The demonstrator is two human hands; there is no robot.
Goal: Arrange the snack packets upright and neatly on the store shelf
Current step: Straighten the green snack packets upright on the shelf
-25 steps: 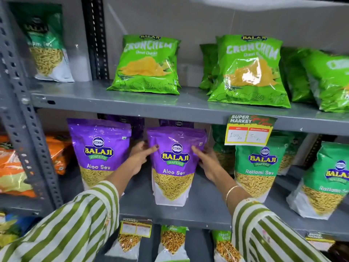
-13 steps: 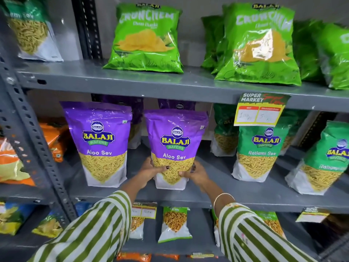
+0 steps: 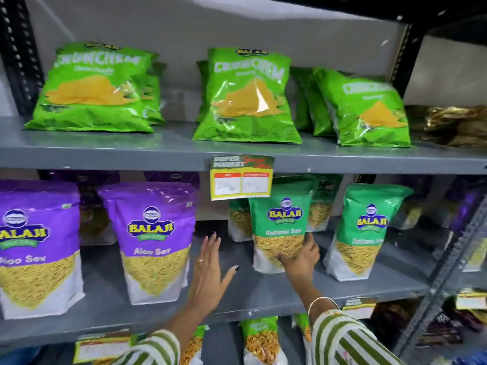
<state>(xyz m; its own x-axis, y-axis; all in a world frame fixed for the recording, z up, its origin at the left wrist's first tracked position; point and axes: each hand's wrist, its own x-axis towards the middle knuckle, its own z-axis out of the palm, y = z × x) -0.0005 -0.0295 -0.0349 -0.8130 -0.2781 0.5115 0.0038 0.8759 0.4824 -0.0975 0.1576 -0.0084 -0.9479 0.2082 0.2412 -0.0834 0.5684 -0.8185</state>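
Observation:
On the grey middle shelf (image 3: 237,301) two purple Aloo Sev packets (image 3: 154,241) (image 3: 34,246) stand upright at the left. My right hand (image 3: 300,259) grips the lower right corner of a green Ratlami Sev packet (image 3: 282,222), which stands upright at the shelf's middle. A second green Ratlami Sev packet (image 3: 366,230) stands to its right. My left hand (image 3: 208,270) hovers flat with fingers spread over the gap between the purple and green packets, holding nothing. More packets sit behind the front row, partly hidden.
Green Crunchem chip bags (image 3: 245,98) (image 3: 92,88) (image 3: 366,109) lean on the top shelf. A price tag (image 3: 241,177) hangs from that shelf's edge above the held packet. Metal uprights (image 3: 442,270) stand at the right. More packets (image 3: 261,341) sit on the shelf below.
Both hands have let go of the purple Aloo Sev packet, which now stands upright. They moved right; the right hand has taken hold of the green Ratlami Sev packet. The view shifted right.

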